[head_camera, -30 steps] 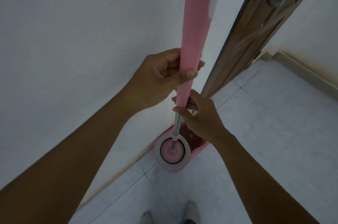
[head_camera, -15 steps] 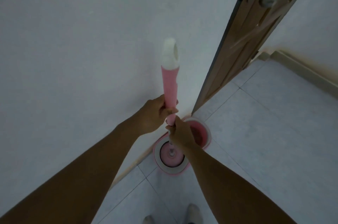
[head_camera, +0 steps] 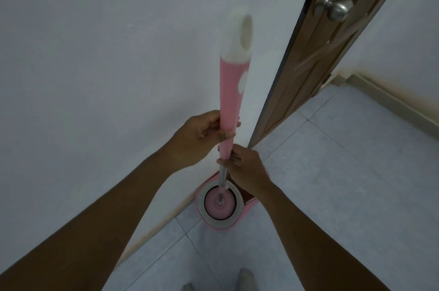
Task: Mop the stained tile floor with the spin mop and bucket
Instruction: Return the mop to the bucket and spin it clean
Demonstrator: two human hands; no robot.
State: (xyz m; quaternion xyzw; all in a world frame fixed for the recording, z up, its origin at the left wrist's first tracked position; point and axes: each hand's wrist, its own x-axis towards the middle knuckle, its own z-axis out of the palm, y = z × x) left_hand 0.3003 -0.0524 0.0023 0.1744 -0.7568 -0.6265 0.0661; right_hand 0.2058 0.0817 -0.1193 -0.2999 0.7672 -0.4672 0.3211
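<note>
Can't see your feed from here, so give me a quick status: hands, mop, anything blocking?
Left hand and right hand both shut on mop handle. Mop head sits in bucket spinner. Open door stands close behind bucket.

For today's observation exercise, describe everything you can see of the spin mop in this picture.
The spin mop stands nearly upright, close to the white wall. Its upper grip is pink, plastic-looking, capped by a blurred white end with an oval hole; below runs a thin metal shaft. The pink round head sits in the grey-rimmed spinner basket of the pink bucket. The left hand grips the pink part; the right hand holds its lower end, where the shaft starts.
</note>
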